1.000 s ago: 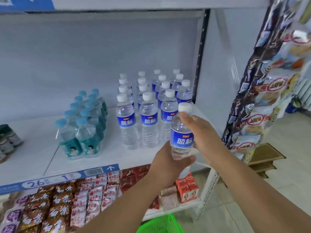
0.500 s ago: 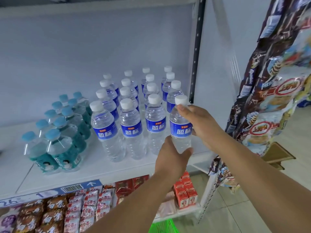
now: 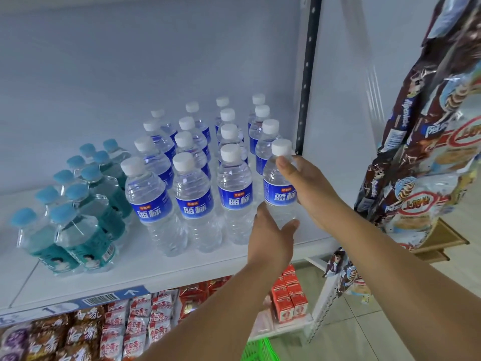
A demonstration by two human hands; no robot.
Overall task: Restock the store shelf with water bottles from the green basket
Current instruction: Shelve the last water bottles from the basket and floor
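Placement of water bottle at the 3 o'clock end of the front row of blue-labelled bottles on the shelf. The right hand wraps its fingers round the shoulder and label, with the thumb just under the cap. The left hand clasps the lower body from 7 o'clock and hides the base, so whether the bottle already stands on the shelf cannot be told. Good practice here is probably to lower it upright until the base seats flat, label forward, level with the row at 9 o'clock and clear of the black upright at 1 o'clock. Loosen the lower grip first and release the neck last. The green basket shows at 6 o'clock, below the shelves.
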